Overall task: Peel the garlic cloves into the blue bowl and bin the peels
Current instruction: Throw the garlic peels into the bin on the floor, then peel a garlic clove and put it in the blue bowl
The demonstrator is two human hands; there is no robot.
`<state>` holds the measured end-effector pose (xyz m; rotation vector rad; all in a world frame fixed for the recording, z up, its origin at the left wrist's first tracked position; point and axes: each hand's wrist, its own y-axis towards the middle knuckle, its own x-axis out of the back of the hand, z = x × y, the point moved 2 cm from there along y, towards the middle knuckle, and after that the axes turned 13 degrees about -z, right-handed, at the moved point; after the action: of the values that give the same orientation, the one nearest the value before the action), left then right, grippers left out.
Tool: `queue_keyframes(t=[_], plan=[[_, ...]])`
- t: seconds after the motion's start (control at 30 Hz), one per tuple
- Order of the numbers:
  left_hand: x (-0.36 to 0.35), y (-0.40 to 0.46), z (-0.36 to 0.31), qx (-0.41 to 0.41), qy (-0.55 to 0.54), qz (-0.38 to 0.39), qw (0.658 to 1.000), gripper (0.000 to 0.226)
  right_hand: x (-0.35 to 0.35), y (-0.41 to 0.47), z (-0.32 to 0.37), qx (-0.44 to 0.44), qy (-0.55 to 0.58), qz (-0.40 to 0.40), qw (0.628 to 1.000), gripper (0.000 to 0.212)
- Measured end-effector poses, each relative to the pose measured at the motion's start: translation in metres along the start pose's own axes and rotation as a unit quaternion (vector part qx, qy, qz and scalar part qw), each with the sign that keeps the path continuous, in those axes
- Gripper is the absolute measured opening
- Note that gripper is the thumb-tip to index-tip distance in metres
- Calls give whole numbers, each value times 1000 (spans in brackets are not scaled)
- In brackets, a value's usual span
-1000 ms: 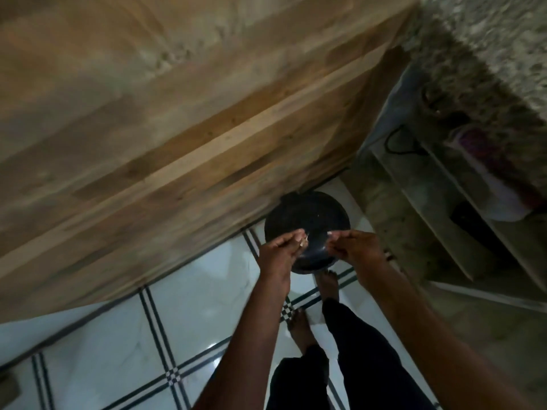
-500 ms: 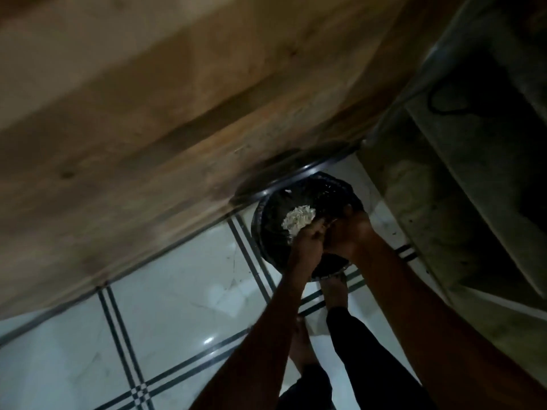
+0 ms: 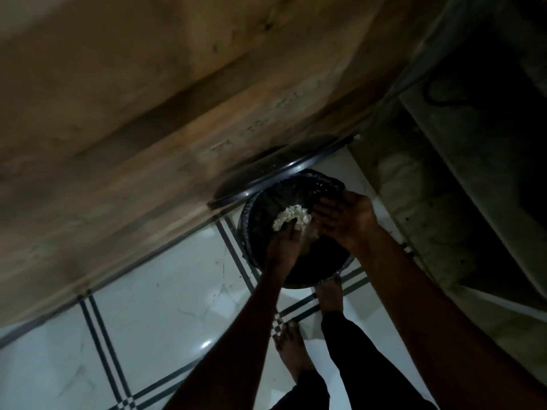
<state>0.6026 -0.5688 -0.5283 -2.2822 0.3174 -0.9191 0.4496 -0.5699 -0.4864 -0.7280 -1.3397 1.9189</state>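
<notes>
Both hands hover over the open bin [image 3: 254, 232]; the peels [image 3: 291, 217] lie just beyond the left hand [image 3: 285, 242], whose fingers touch them, grip unclear; the right hand [image 3: 343, 218] is spread flat beside them.

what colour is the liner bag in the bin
Black and glossy; the liner bag shows best in the head view, around the pale peels.

— Where is there room around the bin [image 3: 257, 247]?
— Its mouth lies open from above; the tiled floor [image 3: 165, 306] to its left is free.
— And what blocks?
— The raised lid [image 3: 266, 179] and wooden panel [image 3: 148, 128] behind; stone shelving [image 3: 429, 217] crowds the right.
</notes>
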Motion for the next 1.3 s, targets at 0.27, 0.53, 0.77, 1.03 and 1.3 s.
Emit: queue_keyframes(t=[0.27, 0.53, 0.77, 1.03, 1.3], plan=[[107, -159, -128, -85, -250, -33, 964, 17, 53, -206, 48, 129, -66, -24, 989, 36], [150, -400, -278, -164, -355, 77, 917, 27, 183, -472, 99, 333, 24, -47, 941, 29], [79, -564, -343, -228, -348, 214, 884, 29, 345, -607, 89, 452, 92, -106, 881, 22], [-92, -723, -355, -226, -288, 328, 871, 27, 562, -650, 49, 460, 180, -208, 844, 24], [-291, -828, -351, -224, -183, 350, 891, 28, 775, -615, 30, 407, 168, -282, 852, 17]])
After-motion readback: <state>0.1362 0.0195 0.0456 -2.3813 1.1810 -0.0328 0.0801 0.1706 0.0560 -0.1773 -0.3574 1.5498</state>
